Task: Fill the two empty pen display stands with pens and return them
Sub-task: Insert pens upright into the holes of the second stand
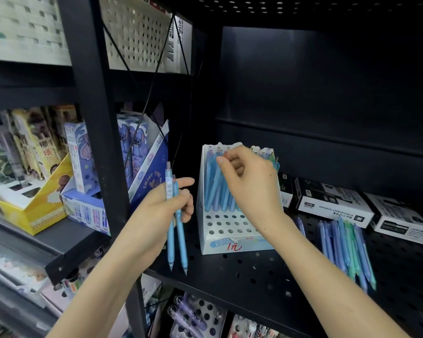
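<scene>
Head view: one white display stand (230,242) on the perforated shelf (254,276), back rows holding standing pens (214,189). Right hand (249,181) curled over their tops, grip unclear. Just left of it, left hand (166,206) gripping two blue pens (178,230), tips down. Loose pens (347,247) heaped to the right, uncountable.

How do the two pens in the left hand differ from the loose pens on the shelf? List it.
Held pens stand upright, tips down; loose pens lie flat. Held pens are two, both light blue; loose pens are many, blue and green. Both are slim pens.
</scene>
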Demonstrator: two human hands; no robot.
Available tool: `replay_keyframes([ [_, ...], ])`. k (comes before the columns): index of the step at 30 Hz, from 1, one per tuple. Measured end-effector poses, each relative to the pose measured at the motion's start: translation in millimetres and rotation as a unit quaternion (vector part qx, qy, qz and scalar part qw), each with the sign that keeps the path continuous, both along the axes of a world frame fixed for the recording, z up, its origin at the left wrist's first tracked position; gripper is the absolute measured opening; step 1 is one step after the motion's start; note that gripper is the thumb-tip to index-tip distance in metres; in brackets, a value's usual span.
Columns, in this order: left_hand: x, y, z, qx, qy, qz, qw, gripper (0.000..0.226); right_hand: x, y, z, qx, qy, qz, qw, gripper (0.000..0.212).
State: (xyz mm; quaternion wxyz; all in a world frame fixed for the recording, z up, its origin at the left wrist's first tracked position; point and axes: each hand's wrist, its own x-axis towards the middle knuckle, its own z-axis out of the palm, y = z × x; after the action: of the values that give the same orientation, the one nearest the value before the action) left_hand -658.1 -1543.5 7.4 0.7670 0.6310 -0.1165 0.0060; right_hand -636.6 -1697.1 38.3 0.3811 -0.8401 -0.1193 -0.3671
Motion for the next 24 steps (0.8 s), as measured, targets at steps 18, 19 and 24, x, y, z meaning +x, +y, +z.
replay_keyframes([
  [18, -13.0, -7.8, 17.8, 0.100, -0.047, 0.063, 0.992, 0.035, -29.6, -10.6, -15.0, 0.050, 0.117, 0.044, 0.991, 0.015],
  [19, -12.9, -10.0, 18.6, 0.097, -0.051, 0.060, 0.992, 0.034, -35.6, -10.3, -15.6, 0.066, 0.150, 0.089, 0.982, 0.014],
  [24, -13.2, -28.4, 22.3, 0.107, -0.113, 0.065, 0.986, 0.018, -49.7, -7.5, -19.4, 0.062, 0.166, 0.147, 0.973, 0.009],
])
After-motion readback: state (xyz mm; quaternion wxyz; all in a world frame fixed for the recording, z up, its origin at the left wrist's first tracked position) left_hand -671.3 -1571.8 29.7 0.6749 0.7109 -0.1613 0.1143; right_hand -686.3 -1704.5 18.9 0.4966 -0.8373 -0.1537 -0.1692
